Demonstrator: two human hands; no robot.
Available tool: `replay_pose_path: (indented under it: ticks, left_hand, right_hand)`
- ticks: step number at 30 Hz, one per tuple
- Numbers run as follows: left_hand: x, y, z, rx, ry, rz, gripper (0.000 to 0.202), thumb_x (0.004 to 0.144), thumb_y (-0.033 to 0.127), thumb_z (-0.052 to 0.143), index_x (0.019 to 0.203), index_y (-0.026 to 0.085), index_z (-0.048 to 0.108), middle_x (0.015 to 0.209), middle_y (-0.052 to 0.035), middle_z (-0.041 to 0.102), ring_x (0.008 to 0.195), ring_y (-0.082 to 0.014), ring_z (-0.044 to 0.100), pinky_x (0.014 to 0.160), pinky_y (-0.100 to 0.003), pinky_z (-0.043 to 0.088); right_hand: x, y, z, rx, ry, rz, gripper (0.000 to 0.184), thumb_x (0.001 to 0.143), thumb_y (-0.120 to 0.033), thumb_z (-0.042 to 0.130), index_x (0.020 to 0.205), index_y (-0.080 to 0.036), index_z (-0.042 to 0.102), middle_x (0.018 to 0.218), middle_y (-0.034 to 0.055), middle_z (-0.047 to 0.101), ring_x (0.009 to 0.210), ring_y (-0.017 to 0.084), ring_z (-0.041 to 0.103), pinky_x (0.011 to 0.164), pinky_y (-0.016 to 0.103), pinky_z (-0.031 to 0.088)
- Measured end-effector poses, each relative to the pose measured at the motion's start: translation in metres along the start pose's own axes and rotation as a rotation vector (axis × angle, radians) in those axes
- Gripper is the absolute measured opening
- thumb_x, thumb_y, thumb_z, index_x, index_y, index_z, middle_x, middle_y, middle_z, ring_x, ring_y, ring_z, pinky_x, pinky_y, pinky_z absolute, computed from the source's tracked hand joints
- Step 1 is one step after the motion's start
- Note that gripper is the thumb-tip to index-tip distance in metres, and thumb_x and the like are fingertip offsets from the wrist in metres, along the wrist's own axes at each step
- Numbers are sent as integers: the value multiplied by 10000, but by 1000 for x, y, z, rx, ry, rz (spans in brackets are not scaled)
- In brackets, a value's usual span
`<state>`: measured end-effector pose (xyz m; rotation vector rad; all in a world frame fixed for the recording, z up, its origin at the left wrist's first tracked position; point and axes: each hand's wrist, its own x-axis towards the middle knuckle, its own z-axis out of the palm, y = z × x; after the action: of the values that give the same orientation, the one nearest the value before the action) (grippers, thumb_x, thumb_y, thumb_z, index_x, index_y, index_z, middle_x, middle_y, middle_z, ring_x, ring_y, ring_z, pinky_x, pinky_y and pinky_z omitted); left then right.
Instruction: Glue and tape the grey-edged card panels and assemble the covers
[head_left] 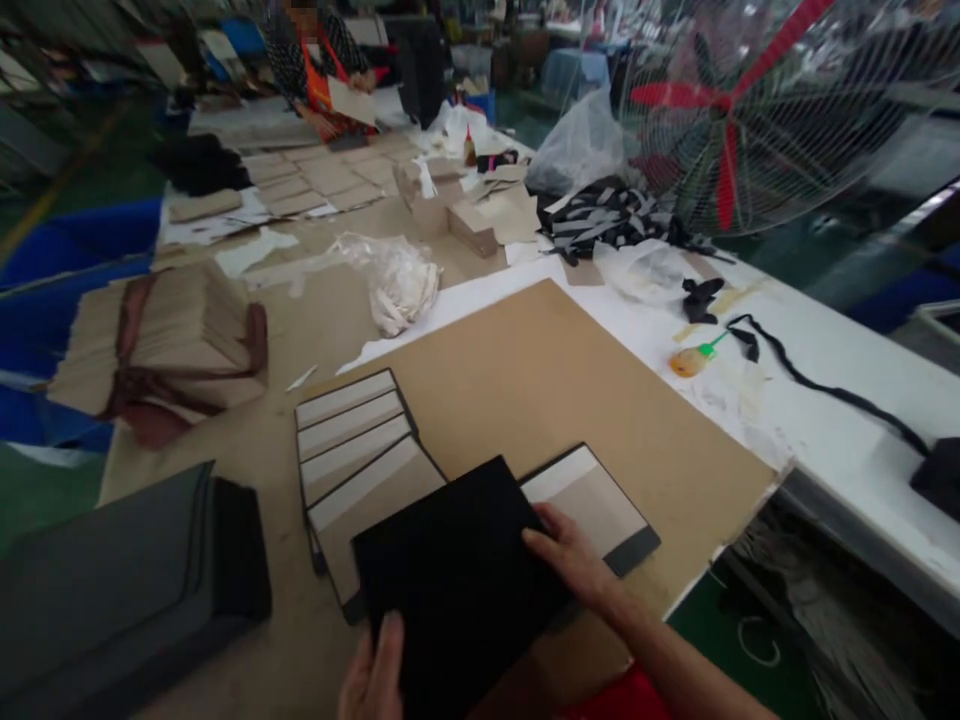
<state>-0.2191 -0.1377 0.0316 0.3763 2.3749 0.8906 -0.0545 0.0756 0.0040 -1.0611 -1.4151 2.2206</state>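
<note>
I hold a black flat panel over the brown cardboard sheet. My left hand grips its near edge at the bottom of the view, thumb on top. My right hand rests on its right edge, fingers curled over it. Under the panel's right side lies a beige board with a black border. To the left, several similar beige boards lie fanned in an overlapping row.
A dark grey stack sits near left. Bundled tan sheets lie beyond it. A crumpled plastic bag, a glue bottle, black ribbon and striped fabric lie further off. A big fan stands right. Another person works far back.
</note>
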Motion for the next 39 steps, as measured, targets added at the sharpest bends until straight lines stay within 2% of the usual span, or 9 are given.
replay_pose_path:
  ticks: [4, 8, 14, 18, 22, 25, 27, 32, 39]
  left_hand:
    - [7, 24, 74, -156, -222, -59, 531, 849, 498, 483, 1232, 150, 600, 1174, -125, 678, 1152, -319, 597, 960, -437, 487]
    - [6, 40, 131, -96, -335, -49, 406, 848, 372, 533, 1176, 138, 585, 1114, -139, 691, 1112, -281, 616, 965, -387, 455]
    - [11, 58, 149, 156, -305, 42, 335, 896, 344, 480, 1144, 129, 545, 1084, -173, 677, 1032, -279, 642, 902, -363, 444]
    - [8, 63, 143, 237, -334, 47, 346, 869, 395, 526, 1107, 145, 553, 984, -147, 690, 948, -295, 663, 851, -382, 464]
    - [21, 36, 115, 174, -135, 128, 363, 863, 360, 538, 1140, 127, 523, 995, -154, 666, 932, -272, 654, 855, -389, 485]
    - [44, -4, 76, 181, 315, 264, 341, 883, 281, 485, 1185, 122, 491, 1183, -195, 581, 1159, -287, 549, 990, -452, 430]
    - [61, -29, 51, 242, 532, 203, 430, 874, 275, 502, 1263, 104, 436, 1315, -230, 485, 1301, -327, 423, 1053, -532, 363]
    - [87, -60, 29, 327, 456, -59, 620, 865, 296, 525, 1399, 75, 298, 1452, -271, 363, 1388, -380, 309, 1076, -561, 328]
    - [90, -50, 21, 101, 493, -80, 688, 798, 297, 606, 1377, 41, 337, 1338, -241, 455, 1347, -347, 365, 1111, -508, 321]
  right_hand:
    - [-10, 8, -82, -180, 257, 10, 455, 762, -456, 701, 1139, -209, 637, 1123, 80, 702, 1042, 266, 650, 932, 427, 506]
    - [-14, 26, -133, -382, 517, 28, 497, 660, -451, 745, 1089, -209, 676, 1078, 85, 722, 1087, 295, 639, 966, 454, 487]
    - [-13, 41, -155, -484, 572, 47, 539, 705, -531, 659, 1127, -194, 643, 1046, 91, 722, 983, 275, 672, 892, 429, 523]
    - [-14, 38, -157, -930, 668, -116, 550, 728, -590, 574, 1063, -164, 669, 1068, 157, 672, 1018, 346, 624, 912, 533, 477]
    - [8, 25, -124, -1178, 633, -431, 519, 797, -577, 505, 1058, -157, 662, 1141, 182, 611, 1130, 373, 543, 1005, 571, 390]
    - [40, 19, -60, -970, 321, -375, 429, 853, -506, 494, 1112, -194, 633, 1143, 128, 609, 960, 253, 625, 885, 418, 514]
    - [66, 21, -12, -881, 86, -316, 404, 884, -447, 472, 1180, -207, 605, 1189, 109, 601, 969, 220, 630, 866, 372, 527]
    - [122, 34, 74, -955, -24, -394, 499, 822, -280, 535, 1302, -141, 537, 1293, 161, 572, 1244, 312, 483, 1085, 498, 336]
    - [139, 26, 105, -675, 140, -101, 424, 801, -341, 578, 1154, -106, 596, 1064, 149, 649, 991, 274, 603, 901, 428, 465]
